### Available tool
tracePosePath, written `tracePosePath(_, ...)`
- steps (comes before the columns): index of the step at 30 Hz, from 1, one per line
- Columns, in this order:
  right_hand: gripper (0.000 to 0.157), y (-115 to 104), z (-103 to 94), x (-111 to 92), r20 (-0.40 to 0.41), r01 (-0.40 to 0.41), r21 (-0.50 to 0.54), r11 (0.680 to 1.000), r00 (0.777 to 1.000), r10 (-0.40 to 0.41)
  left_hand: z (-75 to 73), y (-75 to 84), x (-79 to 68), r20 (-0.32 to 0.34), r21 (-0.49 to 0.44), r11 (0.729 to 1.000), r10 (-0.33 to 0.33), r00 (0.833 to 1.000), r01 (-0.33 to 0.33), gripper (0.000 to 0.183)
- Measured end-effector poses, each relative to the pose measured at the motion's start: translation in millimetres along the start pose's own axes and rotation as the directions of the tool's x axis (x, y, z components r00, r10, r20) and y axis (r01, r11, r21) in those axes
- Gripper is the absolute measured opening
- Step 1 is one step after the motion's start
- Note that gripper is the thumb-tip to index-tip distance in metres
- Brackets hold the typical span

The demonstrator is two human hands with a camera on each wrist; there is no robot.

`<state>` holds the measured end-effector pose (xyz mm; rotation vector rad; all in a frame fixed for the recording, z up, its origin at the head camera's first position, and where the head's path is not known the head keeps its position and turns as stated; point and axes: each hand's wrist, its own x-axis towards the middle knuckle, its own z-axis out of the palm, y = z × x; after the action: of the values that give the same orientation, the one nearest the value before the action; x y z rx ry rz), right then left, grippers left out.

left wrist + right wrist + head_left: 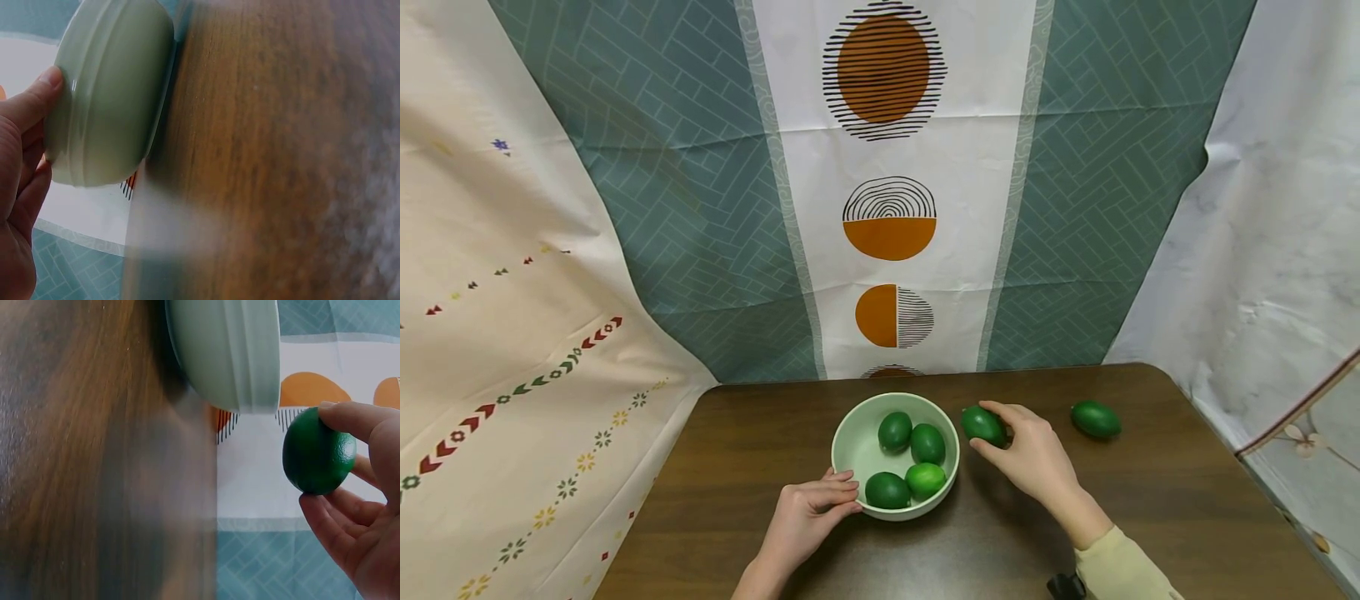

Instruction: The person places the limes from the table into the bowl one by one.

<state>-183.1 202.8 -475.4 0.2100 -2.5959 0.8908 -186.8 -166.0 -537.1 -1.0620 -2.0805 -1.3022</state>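
A pale green bowl (844,433) stands on the table. Inside it lie three dark green limes (895,432) and one brighter green lime (926,480). My left hand (811,515) grips the bowl's near left rim with thumb and fingers; the left wrist view shows that hand (22,156) at the bowl's side (115,94). Just right of the bowl, my right hand (1032,454) pinches another dark green lime (983,425) between thumb and fingertips. In the right wrist view this lime (317,453) is held up off the tabletop, near the bowl's outer wall (228,356).
One more dark green lime (1096,419) lies on the brown wooden table (737,450), toward the right. Behind the table's far edge hangs a patterned cloth (700,208), with pale cloths on the left and right sides.
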Motion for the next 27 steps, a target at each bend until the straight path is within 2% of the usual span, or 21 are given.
tracePosePath(18, 0.059, -18, 8.3, 3, -0.002, 0.027, 0.039, 0.999, 1.000, -0.027, -0.4, 2.2, 0.3, 0.004, -0.008, 1.000, -0.011, 1.000, 0.011, 0.025)
tracePosePath(25, 0.059, -26, 14.3, 5, -0.001, 0.044, 0.059, 0.997, 0.999, -0.044, -1.6, 2.1, 0.4, 0.036, -0.029, 0.997, -0.073, 0.997, 0.075, 0.023)
tracePosePath(27, 0.059, -30, 16.5, 5, 0.001, 0.047, 0.066, 0.997, 0.999, -0.047, -1.7, 1.9, 0.5, 0.036, -0.029, 0.997, -0.068, 0.997, 0.069, 0.022)
